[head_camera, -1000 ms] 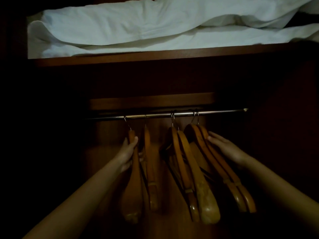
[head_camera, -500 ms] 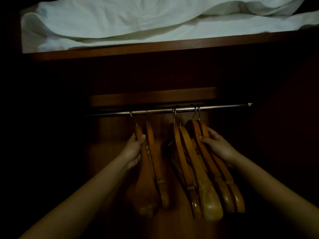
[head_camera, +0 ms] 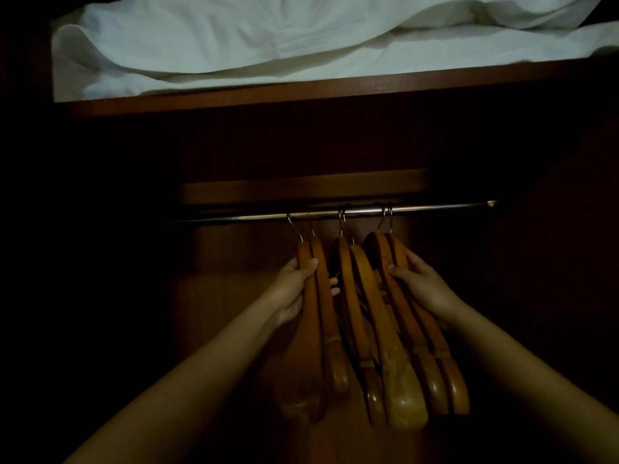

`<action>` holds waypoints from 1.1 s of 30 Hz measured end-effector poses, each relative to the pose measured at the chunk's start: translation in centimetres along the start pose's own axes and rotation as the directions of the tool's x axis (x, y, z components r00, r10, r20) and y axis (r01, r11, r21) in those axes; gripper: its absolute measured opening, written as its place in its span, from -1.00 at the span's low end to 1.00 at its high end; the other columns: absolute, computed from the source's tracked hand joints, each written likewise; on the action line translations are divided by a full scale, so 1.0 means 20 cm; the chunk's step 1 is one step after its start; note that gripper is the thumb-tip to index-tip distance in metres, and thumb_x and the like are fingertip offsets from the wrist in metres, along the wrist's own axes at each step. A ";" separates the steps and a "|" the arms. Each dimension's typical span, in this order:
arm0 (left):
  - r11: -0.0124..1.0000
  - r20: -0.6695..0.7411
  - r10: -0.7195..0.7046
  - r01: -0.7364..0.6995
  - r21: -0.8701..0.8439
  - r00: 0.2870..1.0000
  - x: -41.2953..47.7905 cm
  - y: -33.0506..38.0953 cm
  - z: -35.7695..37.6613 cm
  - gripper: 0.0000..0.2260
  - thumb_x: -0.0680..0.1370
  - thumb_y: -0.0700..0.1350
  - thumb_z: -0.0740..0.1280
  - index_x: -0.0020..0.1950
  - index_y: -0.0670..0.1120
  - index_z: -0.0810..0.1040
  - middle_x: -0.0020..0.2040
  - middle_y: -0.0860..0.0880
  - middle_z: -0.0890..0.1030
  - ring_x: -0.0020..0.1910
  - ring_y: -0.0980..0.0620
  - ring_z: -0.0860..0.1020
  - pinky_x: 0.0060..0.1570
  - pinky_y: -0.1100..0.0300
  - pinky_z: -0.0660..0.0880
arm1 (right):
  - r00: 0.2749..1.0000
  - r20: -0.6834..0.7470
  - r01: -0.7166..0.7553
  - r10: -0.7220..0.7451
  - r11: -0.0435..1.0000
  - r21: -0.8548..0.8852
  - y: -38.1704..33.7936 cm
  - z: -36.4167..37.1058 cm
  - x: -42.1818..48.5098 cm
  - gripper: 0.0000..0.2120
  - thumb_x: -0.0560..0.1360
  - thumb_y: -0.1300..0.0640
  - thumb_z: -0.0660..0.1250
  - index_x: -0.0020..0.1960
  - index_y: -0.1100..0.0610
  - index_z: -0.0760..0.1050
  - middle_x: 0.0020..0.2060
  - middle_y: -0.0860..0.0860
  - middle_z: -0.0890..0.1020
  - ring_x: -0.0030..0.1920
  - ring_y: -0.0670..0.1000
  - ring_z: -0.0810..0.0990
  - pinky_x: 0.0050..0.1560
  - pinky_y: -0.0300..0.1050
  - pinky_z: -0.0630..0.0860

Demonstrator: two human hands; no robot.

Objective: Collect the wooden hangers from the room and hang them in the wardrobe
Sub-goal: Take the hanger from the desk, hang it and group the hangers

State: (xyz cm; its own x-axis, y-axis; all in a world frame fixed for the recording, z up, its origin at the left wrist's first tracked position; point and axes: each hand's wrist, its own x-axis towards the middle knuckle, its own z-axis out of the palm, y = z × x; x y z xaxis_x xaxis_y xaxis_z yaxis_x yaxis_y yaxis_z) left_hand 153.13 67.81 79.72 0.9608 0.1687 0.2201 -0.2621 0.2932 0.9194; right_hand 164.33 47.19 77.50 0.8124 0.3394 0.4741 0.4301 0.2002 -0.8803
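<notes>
Several wooden hangers hang by metal hooks from a chrome rail (head_camera: 435, 207) inside a dark wardrobe. My left hand (head_camera: 296, 289) is wrapped around the two leftmost hangers (head_camera: 320, 296), thumb in front and fingertips showing on their right side. A middle pair of hangers (head_camera: 361, 296) hangs free between my hands. My right hand (head_camera: 423, 284) grips the two rightmost hangers (head_camera: 390, 259) near their top, thumb on the front edge.
A wooden shelf (head_camera: 301, 95) above the rail carries crumpled white bedding (head_camera: 268, 38). The wardrobe's wooden back panel (head_camera: 234, 296) is dimly lit. Both sides of the interior are in deep shadow, and the rail's right end (head_camera: 491, 203) is bare.
My left hand has slid the two left hangers to the right along the rail, close to the middle pair. My right hand has closed around the right pair.
</notes>
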 end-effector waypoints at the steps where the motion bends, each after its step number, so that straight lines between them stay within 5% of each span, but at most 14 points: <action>1: 1.000 0.003 -0.006 0.006 0.014 1.000 0.00 0.00 0.00 -0.63 0.63 -0.18 0.17 0.45 -0.11 0.27 0.05 -0.28 0.55 -0.09 -0.13 0.62 -0.22 -0.01 0.65 | 1.000 0.002 -0.004 0.004 1.000 0.001 0.00 0.00 0.00 -0.64 0.55 0.16 0.27 0.19 -0.26 0.35 -0.24 -0.07 0.70 -0.26 -0.07 0.71 -0.36 -0.19 0.59; 7: 0.997 0.033 -0.018 0.016 0.074 0.999 0.01 0.00 0.04 -0.63 0.62 -0.22 0.18 0.44 -0.12 0.29 0.10 -0.28 0.55 -0.08 -0.14 0.60 -0.22 -0.04 0.63 | 1.000 0.007 -0.005 0.005 1.000 -0.020 0.00 0.00 0.01 -0.66 0.56 0.15 0.25 0.09 -0.32 0.38 -0.28 -0.18 0.72 -0.24 -0.11 0.71 -0.35 -0.25 0.57; 12: 0.990 0.024 -0.014 0.010 0.144 1.000 0.04 0.00 0.06 -0.63 0.62 -0.24 0.18 0.44 -0.14 0.32 0.01 -0.19 0.58 -0.10 -0.08 0.59 0.01 -0.09 0.55 | 1.000 -0.005 -0.001 0.001 1.000 -0.023 -0.01 0.01 0.00 -0.62 0.56 0.15 0.24 0.22 -0.28 0.34 -0.26 -0.08 0.71 -0.28 -0.09 0.71 -0.37 -0.24 0.57; 15: 0.989 -0.009 0.002 0.000 0.149 1.000 0.05 -0.02 0.09 -0.63 0.61 -0.22 0.20 0.43 -0.10 0.34 0.00 -0.18 0.60 -0.12 -0.08 0.60 -0.11 -0.02 0.59 | 1.000 -0.019 -0.009 0.008 0.999 -0.038 -0.02 0.03 -0.02 -0.60 0.54 0.11 0.29 0.24 -0.28 0.30 -0.24 -0.10 0.70 -0.30 -0.12 0.70 -0.42 -0.30 0.55; 20: 0.988 -0.100 -0.062 0.075 0.133 0.993 0.12 -0.06 0.07 -0.30 0.43 -0.18 0.47 0.49 -0.13 0.21 0.28 -0.27 0.52 0.17 -0.22 0.57 0.12 -0.18 0.53 | 0.994 0.016 -0.109 0.110 0.992 -0.057 -0.03 0.05 -0.07 -0.40 0.31 -0.03 0.52 0.26 -0.17 0.33 -0.04 -0.04 0.65 -0.09 -0.02 0.66 -0.23 -0.10 0.57; 23: 0.963 -0.019 -0.172 0.173 0.209 0.985 0.12 -0.07 0.08 -0.55 0.42 -0.16 0.47 0.28 -0.21 0.49 0.02 -0.22 0.67 -0.04 -0.10 0.66 0.08 -0.09 0.56 | 0.948 0.112 -0.280 0.299 0.947 -0.158 -0.06 0.06 -0.11 -0.29 0.12 -0.15 0.54 0.21 0.08 0.51 0.04 0.10 0.67 0.09 0.14 0.64 0.11 0.15 0.56; 26: 0.949 0.048 -0.203 0.185 0.255 0.978 0.15 -0.09 0.05 -0.82 0.45 -0.13 0.44 0.00 -0.19 0.62 -0.21 -0.11 0.72 -0.24 0.01 0.69 -0.01 0.01 0.58 | 0.939 0.072 -0.310 0.337 0.917 -0.251 -0.08 0.06 -0.11 -0.31 0.21 -0.14 0.53 0.26 0.11 0.48 0.27 0.17 0.53 0.31 0.19 0.46 0.36 0.22 0.34; 30: 0.944 0.078 -0.208 0.179 0.276 0.975 0.16 -0.08 0.04 -0.85 0.48 -0.12 0.40 -0.03 -0.17 0.63 -0.25 -0.09 0.72 -0.26 0.04 0.70 -0.05 0.03 0.59 | 0.934 0.044 -0.331 0.354 0.906 -0.265 -0.08 0.06 -0.09 -0.42 0.31 -0.03 0.51 0.25 0.15 0.49 0.26 0.18 0.54 0.29 0.19 0.47 0.33 0.19 0.38; 33: 0.941 0.072 -0.204 0.175 0.289 0.976 0.16 -0.08 0.04 -0.85 0.49 -0.12 0.39 -0.02 -0.17 0.62 -0.22 -0.10 0.72 -0.24 0.03 0.69 0.04 0.00 0.56 | 0.924 0.077 -0.344 0.374 0.904 -0.255 -0.10 0.07 -0.10 -0.47 0.35 -0.01 0.48 0.25 0.16 0.51 0.03 0.11 0.68 0.09 0.12 0.62 0.09 0.06 0.57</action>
State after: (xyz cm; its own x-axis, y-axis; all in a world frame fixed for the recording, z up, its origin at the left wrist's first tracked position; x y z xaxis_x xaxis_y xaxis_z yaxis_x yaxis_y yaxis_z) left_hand 156.61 67.14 79.22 0.9980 0.0367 0.0510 -0.0522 0.0339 0.9981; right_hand 161.36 47.34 78.25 0.8815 0.4590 0.1104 0.2092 -0.1702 -0.9630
